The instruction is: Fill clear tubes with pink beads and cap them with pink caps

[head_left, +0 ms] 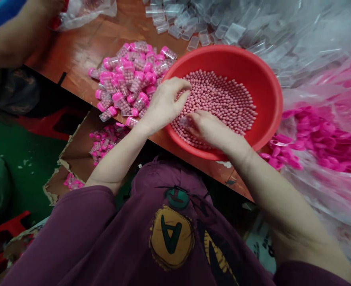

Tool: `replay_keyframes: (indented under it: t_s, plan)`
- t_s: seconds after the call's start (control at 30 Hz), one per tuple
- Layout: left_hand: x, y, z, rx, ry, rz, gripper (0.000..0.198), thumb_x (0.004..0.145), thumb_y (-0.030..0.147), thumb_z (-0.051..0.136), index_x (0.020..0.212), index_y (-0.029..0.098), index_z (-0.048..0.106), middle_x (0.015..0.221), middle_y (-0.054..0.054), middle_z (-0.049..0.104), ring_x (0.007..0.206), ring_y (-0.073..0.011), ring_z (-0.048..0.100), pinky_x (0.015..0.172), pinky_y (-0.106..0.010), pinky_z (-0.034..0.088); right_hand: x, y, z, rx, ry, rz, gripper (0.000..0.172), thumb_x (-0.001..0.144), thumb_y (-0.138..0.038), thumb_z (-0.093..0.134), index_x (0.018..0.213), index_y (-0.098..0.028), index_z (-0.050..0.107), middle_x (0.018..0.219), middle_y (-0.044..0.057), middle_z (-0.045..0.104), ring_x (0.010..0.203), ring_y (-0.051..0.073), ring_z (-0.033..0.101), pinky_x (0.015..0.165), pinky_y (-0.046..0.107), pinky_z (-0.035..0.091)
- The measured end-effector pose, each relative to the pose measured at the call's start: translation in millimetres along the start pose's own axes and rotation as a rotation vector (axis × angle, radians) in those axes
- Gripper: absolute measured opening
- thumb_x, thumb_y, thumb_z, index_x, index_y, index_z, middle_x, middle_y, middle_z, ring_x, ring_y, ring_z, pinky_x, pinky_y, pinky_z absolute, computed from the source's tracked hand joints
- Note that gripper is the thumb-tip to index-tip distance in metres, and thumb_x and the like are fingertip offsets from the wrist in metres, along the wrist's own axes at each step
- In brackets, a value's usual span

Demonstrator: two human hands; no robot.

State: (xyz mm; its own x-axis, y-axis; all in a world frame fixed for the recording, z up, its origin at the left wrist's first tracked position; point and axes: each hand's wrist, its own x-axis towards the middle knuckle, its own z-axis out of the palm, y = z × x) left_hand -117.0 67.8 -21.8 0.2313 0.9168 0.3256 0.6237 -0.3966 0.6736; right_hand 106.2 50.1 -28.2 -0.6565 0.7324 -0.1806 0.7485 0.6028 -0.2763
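The person's right hand [208, 127] reaches into the near-left part of a red bowl [269, 99], its grip closed on a small clear container [186, 121]. The container sits at the fingertips, low against the pink beads [220, 99], on the side facing the left hand [168, 95]. The right hand is the nearer one, already touching it; fingers cover much of it, so its long axis cannot be told. The left hand is just beyond, over the bowl's left rim, fingers curled toward the thumb; whether it holds anything cannot be told. Left of the bowl, pink-capped bottles [130, 75] filled with beads lie heaped on the tabletop [80, 51]. Beyond the bowl are loose clear tubes [181, 20]; to its right, bright pink caps [327, 139]. Another person's arm [14, 35] shows at upper left.
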Motion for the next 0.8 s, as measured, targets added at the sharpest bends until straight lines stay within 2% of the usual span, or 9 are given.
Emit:
replay_keyframes:
  t_s: [0.07, 0.2, 0.27, 0.37, 0.5, 0.6, 0.67, 0.73, 0.8]
  plan:
    - [-4, 8, 9.6, -0.03, -0.013, -0.043, 0.025, 0.111, 0.022, 0.058, 0.119, 0.019, 0.081, 0.123, -0.009, 0.085, 0.119, -0.0249, 0.079, 0.115, -0.042, 0.06, -2, 18, -3, -0.094, 0.011, 0.027, 0.031, 0.113, -0.024, 0.056, 0.129, -0.005, 0.075, 0.121, 0.025, 0.079, 0.11, 0.035, 0.074, 0.1, 0.042, 0.056]
    - [-6, 7, 21.5, -0.048, 0.029, -0.062, 0.024, 0.111, 0.019, 0.06, 0.119, 0.019, 0.082, 0.124, -0.008, 0.086, 0.118, -0.0236, 0.08, 0.114, -0.04, 0.06, -6, 49, -4, -0.278, -0.012, 0.114, 0.04, 0.115, -0.018, 0.042, 0.121, 0.0, 0.077, 0.115, 0.031, 0.079, 0.108, 0.039, 0.073, 0.095, 0.048, 0.055]
    - [-7, 6, 25.3, -0.045, 0.046, -0.068, 0.024, 0.111, 0.019, 0.06, 0.121, 0.019, 0.082, 0.125, -0.008, 0.086, 0.119, -0.0237, 0.08, 0.115, -0.04, 0.06, 2, 47, 2, -0.26, -0.032, 0.077, 0.041, 0.112, -0.013, 0.039, 0.119, -0.002, 0.078, 0.116, 0.031, 0.078, 0.109, 0.039, 0.072, 0.095, 0.048, 0.054]
    - [-9, 7, 27.8, -0.052, 0.061, -0.086, 0.025, 0.11, 0.019, 0.061, 0.123, 0.02, 0.082, 0.127, -0.008, 0.086, 0.122, -0.0242, 0.08, 0.116, -0.041, 0.06, 21, 29, 15, -0.137, -0.077, 0.007, 0.033, 0.103, -0.006, 0.047, 0.116, -0.01, 0.077, 0.116, 0.023, 0.079, 0.104, 0.033, 0.072, 0.091, 0.043, 0.054]
    - [-9, 2, 25.3, -0.141, 0.083, -0.116, 0.027, 0.11, 0.017, 0.06, 0.126, 0.02, 0.082, 0.131, -0.008, 0.086, 0.126, -0.0238, 0.079, 0.119, -0.041, 0.06, 35, 19, 18, 0.158, -0.072, 0.002, 0.021, 0.096, -0.011, 0.059, 0.112, -0.018, 0.071, 0.106, 0.012, 0.079, 0.087, 0.025, 0.066, 0.083, 0.036, 0.055]
    - [-7, -2, 25.4, -0.285, 0.137, -0.179, 0.033, 0.109, 0.012, 0.058, 0.134, 0.02, 0.078, 0.138, -0.01, 0.083, 0.132, -0.0233, 0.078, 0.122, -0.042, 0.059, 28, 26, 7, 0.474, 0.079, -0.03, 0.015, 0.101, -0.026, 0.063, 0.113, -0.02, 0.069, 0.104, 0.009, 0.078, 0.089, 0.025, 0.068, 0.088, 0.039, 0.058]
    - [-6, 2, 29.6, -0.418, 0.17, -0.265, 0.04, 0.106, 0.007, 0.059, 0.141, 0.019, 0.075, 0.142, -0.011, 0.081, 0.134, -0.023, 0.077, 0.124, -0.043, 0.057, 19, 30, 0, 0.667, 0.237, -0.027, 0.023, 0.101, -0.035, 0.066, 0.118, -0.021, 0.07, 0.111, 0.01, 0.079, 0.098, 0.027, 0.072, 0.095, 0.043, 0.061]
    - [-5, 13, 36.2, -0.593, 0.133, -0.348, 0.043, 0.102, 0.005, 0.063, 0.142, 0.018, 0.074, 0.142, -0.013, 0.081, 0.133, -0.0231, 0.078, 0.125, -0.044, 0.057, 11, 29, -3, 0.778, 0.387, 0.013, 0.032, 0.099, -0.041, 0.071, 0.125, -0.022, 0.07, 0.12, 0.01, 0.08, 0.108, 0.029, 0.074, 0.102, 0.047, 0.062]
    - [-4, 29, 42.3, -0.776, 0.025, -0.396, 0.036, 0.101, 0.007, 0.068, 0.133, 0.016, 0.079, 0.136, -0.012, 0.083, 0.127, -0.0229, 0.079, 0.121, -0.042, 0.059, 4, 26, -1, 0.849, 0.506, 0.082, 0.039, 0.097, -0.046, 0.077, 0.129, -0.025, 0.071, 0.124, 0.01, 0.081, 0.112, 0.029, 0.075, 0.106, 0.049, 0.062]
